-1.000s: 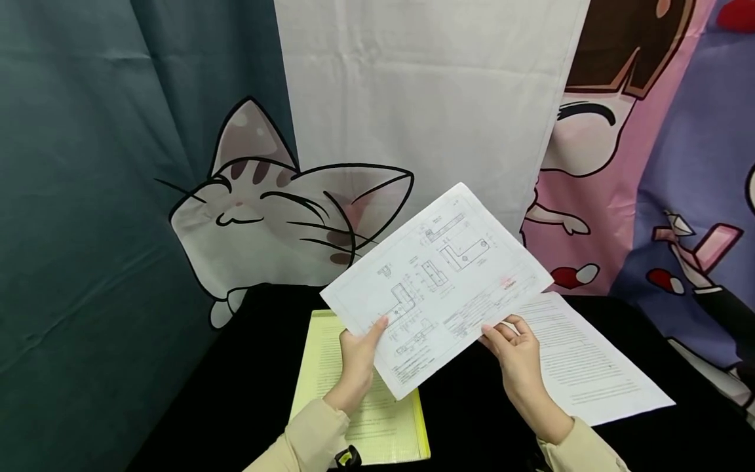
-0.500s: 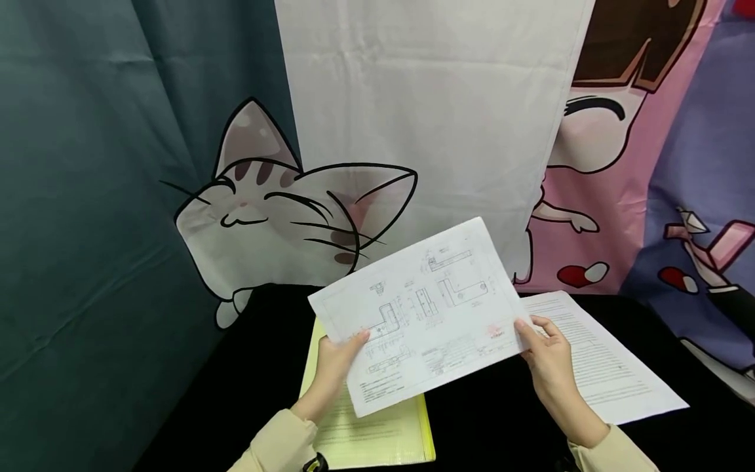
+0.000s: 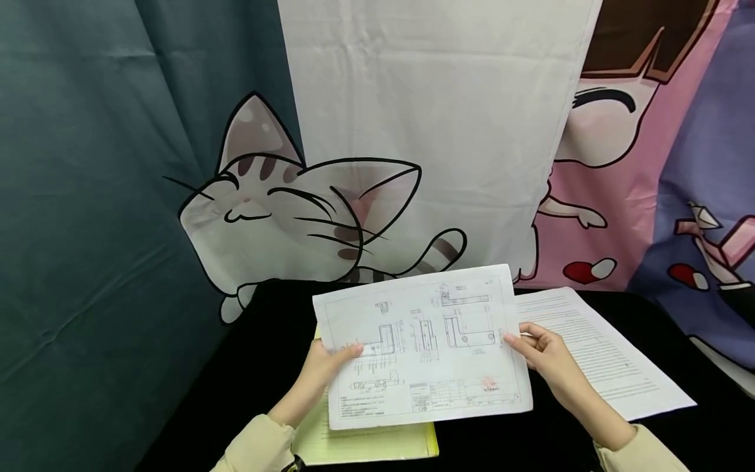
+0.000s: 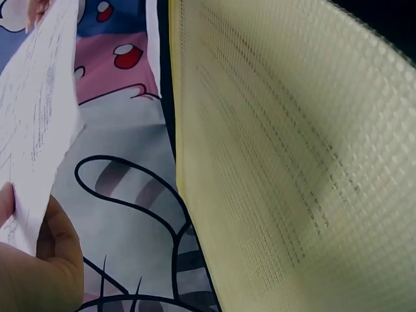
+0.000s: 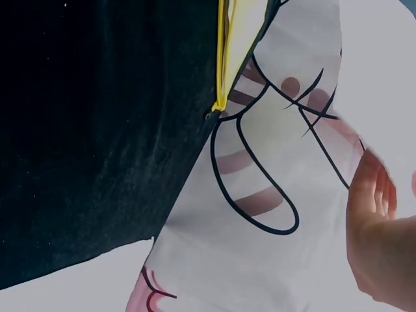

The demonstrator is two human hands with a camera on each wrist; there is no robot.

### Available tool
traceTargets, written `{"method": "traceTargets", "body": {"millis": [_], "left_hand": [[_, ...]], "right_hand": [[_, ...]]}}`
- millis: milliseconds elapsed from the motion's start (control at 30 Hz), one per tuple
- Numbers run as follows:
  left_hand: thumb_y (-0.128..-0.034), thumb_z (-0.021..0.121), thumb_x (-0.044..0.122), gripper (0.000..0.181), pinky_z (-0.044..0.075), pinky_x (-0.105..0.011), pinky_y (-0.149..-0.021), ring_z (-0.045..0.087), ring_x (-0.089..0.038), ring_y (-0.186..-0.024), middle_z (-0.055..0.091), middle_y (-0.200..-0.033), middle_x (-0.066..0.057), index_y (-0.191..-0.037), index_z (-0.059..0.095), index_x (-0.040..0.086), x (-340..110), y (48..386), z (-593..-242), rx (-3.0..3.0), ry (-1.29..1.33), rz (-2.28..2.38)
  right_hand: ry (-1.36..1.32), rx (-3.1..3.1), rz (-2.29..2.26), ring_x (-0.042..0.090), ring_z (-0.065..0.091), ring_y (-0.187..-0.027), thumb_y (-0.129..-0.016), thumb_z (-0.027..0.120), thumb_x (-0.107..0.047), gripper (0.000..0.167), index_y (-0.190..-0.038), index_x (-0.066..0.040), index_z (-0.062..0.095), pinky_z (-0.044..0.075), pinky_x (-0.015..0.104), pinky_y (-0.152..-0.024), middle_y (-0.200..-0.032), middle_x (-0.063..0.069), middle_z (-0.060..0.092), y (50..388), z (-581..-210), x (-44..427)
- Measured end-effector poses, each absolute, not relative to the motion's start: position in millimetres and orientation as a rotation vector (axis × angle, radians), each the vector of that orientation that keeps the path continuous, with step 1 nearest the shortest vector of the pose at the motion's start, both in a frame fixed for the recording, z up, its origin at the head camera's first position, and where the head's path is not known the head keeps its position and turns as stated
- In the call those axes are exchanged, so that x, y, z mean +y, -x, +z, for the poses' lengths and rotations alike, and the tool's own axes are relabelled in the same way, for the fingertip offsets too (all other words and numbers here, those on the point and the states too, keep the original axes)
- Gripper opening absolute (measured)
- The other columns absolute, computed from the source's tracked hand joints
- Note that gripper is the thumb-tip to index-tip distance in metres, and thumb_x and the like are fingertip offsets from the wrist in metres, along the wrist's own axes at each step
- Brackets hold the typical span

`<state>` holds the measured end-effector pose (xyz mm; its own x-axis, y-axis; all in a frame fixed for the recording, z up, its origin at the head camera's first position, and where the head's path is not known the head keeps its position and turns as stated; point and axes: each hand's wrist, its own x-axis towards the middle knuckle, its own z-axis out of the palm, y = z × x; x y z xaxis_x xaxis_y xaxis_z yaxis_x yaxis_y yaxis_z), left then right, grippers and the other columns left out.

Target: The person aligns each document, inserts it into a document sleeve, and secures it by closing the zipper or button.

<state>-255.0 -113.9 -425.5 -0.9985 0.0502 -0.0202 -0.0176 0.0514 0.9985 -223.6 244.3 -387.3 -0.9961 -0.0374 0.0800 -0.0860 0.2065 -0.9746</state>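
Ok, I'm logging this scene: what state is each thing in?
White paper sheet with technical drawings: held up, drawings facing the head camera
Left hand: pinching its left side
Right hand: pinching its right edge
Translucent yellow rectangular plastic folder: lying flat, partly hidden; closure unclear
White printed paper page: lying flat, text up
Cartoon-printed fabric backdrop: hanging, creased

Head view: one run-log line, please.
left hand: pinches drawing sheet, left edge | right hand: pinches right edge | drawing sheet: held above yellow folder, partly hiding it | printed page: on black cloth, right

Matt paper drawing, dimpled yellow plastic folder, matt black cloth.
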Motion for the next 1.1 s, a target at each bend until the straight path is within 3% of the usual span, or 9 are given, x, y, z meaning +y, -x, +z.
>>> {"method": "traceTargets", "body": {"millis": [100, 267, 367, 433, 600, 667, 767, 933, 1100], "left_hand": [[-0.0794, 0.074, 0.015, 0.037, 0.059, -0.036, -0.060, 0.071, -0.022, -0.067, 0.072, -0.088, -0.016, -0.108, 0.059, -0.002, -115.2, 253.0, -423.8, 2.246, -0.106, 2.092], [-0.0807, 0.072, 0.014, 0.036, 0.059, -0.038, -0.063, 0.072, -0.026, -0.071, 0.071, -0.091, -0.020, -0.107, 0.058, -0.005, -114.1, 249.8, -423.2, 2.228, -0.249, 2.025], [-0.0809, 0.072, 0.014, 0.036, 0.059, -0.039, -0.064, 0.072, -0.027, -0.073, 0.071, -0.092, -0.021, -0.108, 0.059, -0.006, -113.4, 249.0, -423.4, 2.210, -0.290, 2.016], [-0.0811, 0.072, 0.014, 0.036, 0.059, -0.038, -0.065, 0.072, -0.026, -0.073, 0.071, -0.092, -0.020, -0.108, 0.059, -0.006, -113.2, 248.1, -423.9, 2.211, -0.288, 2.014], [-0.0848, 0.069, 0.019, 0.035, 0.059, -0.031, -0.063, 0.071, -0.018, -0.070, 0.072, -0.092, -0.016, -0.110, 0.060, -0.004, -113.0, 247.3, -426.2, 2.235, -0.233, 2.039], [-0.0859, 0.069, 0.020, 0.036, 0.058, -0.027, -0.061, 0.070, -0.015, -0.068, 0.072, -0.091, -0.014, -0.112, 0.060, -0.003, -112.9, 246.9, -426.7, 2.251, -0.198, 2.065], [-0.0871, 0.067, 0.022, 0.036, 0.056, -0.023, -0.059, 0.068, -0.013, -0.066, 0.072, -0.088, -0.011, -0.112, 0.061, -0.003, -113.0, 246.7, -426.7, 2.274, -0.135, 2.125], [-0.0915, 0.062, 0.029, 0.037, 0.053, -0.019, -0.059, 0.064, -0.008, -0.065, 0.072, -0.080, -0.002, -0.107, 0.061, -0.005, -114.9, 247.0, -425.7, 2.319, -0.006, 2.242], [-0.0933, 0.060, 0.025, 0.037, 0.054, -0.019, -0.061, 0.064, -0.006, -0.066, 0.071, -0.080, 0.003, -0.112, 0.057, -0.007, -116.9, 247.5, -428.3, 2.296, 0.046, 2.333]], "right_hand": [[-0.182, -2.451, 1.935, 0.009, 0.068, -0.074, -0.093, 0.060, -0.016, 0.021, -0.111, -0.006, 0.057, 0.057, 0.026, -0.063, -0.084, -0.013, 0.072, 221.5, -386.2, 243.2], [-0.265, -2.464, 1.966, 0.011, 0.070, -0.075, -0.092, 0.060, -0.014, 0.015, -0.105, -0.021, 0.063, 0.057, 0.028, -0.063, -0.086, -0.011, 0.073, 217.9, -386.9, 245.6], [-0.276, -2.480, 1.972, 0.011, 0.070, -0.077, -0.093, 0.059, -0.014, 0.015, -0.104, -0.021, 0.063, 0.057, 0.028, -0.065, -0.087, -0.011, 0.073, 216.7, -386.7, 246.6], [-0.255, -2.494, 1.957, 0.011, 0.070, -0.077, -0.092, 0.060, -0.014, 0.016, -0.108, -0.015, 0.063, 0.057, 0.028, -0.065, -0.086, -0.011, 0.073, 216.8, -386.5, 246.4], [-0.187, -2.495, 1.911, 0.011, 0.070, -0.074, -0.093, 0.060, -0.015, 0.038, -0.120, 0.011, 0.053, 0.058, 0.028, -0.063, -0.084, -0.011, 0.073, 217.7, -385.2, 245.4], [-0.150, -2.477, 1.902, 0.011, 0.070, -0.072, -0.093, 0.059, -0.014, 0.040, -0.121, 0.014, 0.051, 0.057, 0.028, -0.061, -0.082, -0.011, 0.073, 217.4, -385.2, 245.2], [-0.080, -2.438, 1.898, 0.010, 0.069, -0.069, -0.093, 0.059, -0.013, 0.031, -0.117, 0.006, 0.056, 0.057, 0.027, -0.059, -0.080, -0.013, 0.072, 216.5, -385.3, 244.4], [-0.008, -2.329, 1.924, 0.007, 0.068, -0.068, -0.092, 0.061, -0.013, 0.013, -0.105, -0.016, 0.060, 0.055, 0.024, -0.057, -0.078, -0.016, 0.071, 215.5, -384.4, 242.8], [0.003, -2.131, 2.022, 0.003, 0.066, -0.065, -0.090, 0.063, -0.009, 0.022, -0.090, -0.031, 0.064, 0.053, 0.019, -0.054, -0.077, -0.018, 0.071, 215.1, -385.6, 237.7]]}}
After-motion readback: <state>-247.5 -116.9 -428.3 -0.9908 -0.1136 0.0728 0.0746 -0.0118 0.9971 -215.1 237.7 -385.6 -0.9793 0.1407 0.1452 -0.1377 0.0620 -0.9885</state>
